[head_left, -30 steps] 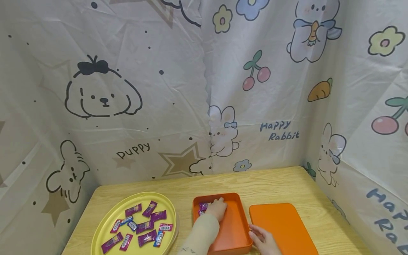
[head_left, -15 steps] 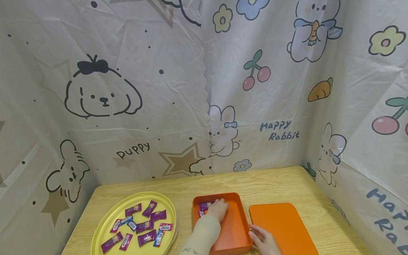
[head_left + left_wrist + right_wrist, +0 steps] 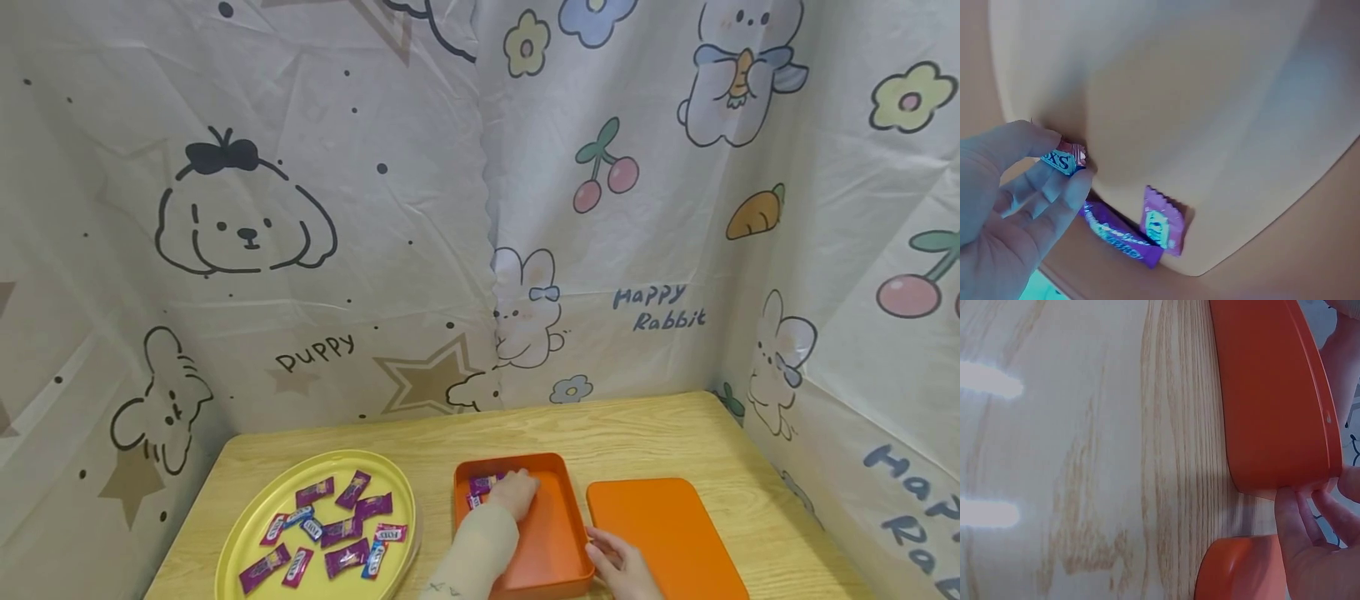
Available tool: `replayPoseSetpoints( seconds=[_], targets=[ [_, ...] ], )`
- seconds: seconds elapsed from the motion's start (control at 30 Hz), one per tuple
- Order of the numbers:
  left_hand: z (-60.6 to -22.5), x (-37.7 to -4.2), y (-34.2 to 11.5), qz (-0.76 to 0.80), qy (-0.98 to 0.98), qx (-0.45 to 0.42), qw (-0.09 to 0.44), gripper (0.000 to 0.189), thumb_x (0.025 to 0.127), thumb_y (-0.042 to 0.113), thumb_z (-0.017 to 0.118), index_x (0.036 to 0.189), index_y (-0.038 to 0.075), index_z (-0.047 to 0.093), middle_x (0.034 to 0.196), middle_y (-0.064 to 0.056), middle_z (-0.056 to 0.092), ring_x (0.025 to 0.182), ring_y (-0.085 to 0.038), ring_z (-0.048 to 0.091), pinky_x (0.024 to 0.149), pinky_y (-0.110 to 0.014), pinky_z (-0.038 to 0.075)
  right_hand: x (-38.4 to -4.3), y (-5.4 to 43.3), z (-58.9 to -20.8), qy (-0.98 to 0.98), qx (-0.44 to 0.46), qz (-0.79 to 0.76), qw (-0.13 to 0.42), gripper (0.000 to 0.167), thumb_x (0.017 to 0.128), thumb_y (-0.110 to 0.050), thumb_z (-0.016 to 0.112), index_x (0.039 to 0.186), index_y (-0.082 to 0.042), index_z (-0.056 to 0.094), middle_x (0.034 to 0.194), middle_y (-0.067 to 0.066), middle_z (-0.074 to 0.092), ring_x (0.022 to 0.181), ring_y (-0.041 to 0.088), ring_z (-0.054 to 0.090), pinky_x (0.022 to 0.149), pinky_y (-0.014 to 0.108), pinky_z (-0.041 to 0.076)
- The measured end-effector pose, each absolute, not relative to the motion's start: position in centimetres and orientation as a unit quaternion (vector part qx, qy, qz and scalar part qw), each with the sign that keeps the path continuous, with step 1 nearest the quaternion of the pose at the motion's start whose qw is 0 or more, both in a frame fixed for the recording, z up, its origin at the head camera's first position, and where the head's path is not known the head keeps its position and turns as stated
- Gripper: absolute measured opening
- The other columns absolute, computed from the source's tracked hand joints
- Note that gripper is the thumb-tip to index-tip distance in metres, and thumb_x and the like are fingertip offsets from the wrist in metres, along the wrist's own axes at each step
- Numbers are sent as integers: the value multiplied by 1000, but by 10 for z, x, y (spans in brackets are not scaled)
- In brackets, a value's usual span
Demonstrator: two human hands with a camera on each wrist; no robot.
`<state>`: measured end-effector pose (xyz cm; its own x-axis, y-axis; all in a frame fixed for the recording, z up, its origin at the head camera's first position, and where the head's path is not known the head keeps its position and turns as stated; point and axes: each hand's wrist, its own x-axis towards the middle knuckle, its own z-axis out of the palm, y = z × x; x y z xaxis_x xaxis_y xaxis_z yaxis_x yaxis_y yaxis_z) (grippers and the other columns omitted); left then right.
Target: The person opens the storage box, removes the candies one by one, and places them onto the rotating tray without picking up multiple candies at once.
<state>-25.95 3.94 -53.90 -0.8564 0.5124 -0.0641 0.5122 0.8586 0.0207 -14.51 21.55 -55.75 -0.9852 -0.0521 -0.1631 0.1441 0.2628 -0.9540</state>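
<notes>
My left hand (image 3: 513, 496) is inside the open orange box (image 3: 540, 592), over its far left part. In the left wrist view, its thumb and fingertips pinch a small wrapped candy (image 3: 1065, 157) lettered in dark print. Close below that lie a purple-wrapped candy (image 3: 1119, 234) and a pink-wrapped candy (image 3: 1163, 222), on the box floor near its wall. My right hand (image 3: 618, 562) holds the box's right side. From the right wrist view, its fingers (image 3: 1294, 519) touch the outer wall, and the thumb is up at the rim.
A round yellow tray (image 3: 238, 533) at the left bears several purple, pink and blue wrapped candies. The flat orange lid (image 3: 667, 525) lies on the wooden table (image 3: 637, 425) right of the box. A printed curtain (image 3: 405, 275) stands behind and at both sides.
My left hand has shifted slightly right inside the box, showing more of the purple candy beside it. My right hand keeps its place on the box.
</notes>
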Motion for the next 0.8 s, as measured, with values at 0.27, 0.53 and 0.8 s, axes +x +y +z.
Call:
replayPoseSetpoints(
  seconds=[0.27,0.53,0.8],
  targets=[
    [-521,-259,36,17,949,314,17,11,84,5,63,83,15,60,82,-1,57,78,-14,57,68,-24,50,-146,215,-558,787,26,-611,79,53,93,-25,52,125,17,42,114,31,53,104,38,55,77,39,52],
    [-497,-257,27,91,942,315,67,17,79,6,69,78,14,54,71,4,47,62,-8,45,54,-19,40,-145,216,-558,784,27,-615,83,55,93,-26,52,125,17,42,114,31,53,103,38,55,77,39,52],
    [-470,-248,-5,131,935,324,58,22,75,3,73,86,13,56,80,2,48,66,-8,48,56,-19,42,-146,217,-559,782,21,-617,88,55,94,-26,51,125,18,40,118,34,50,106,40,54,79,40,51]
  ],
)
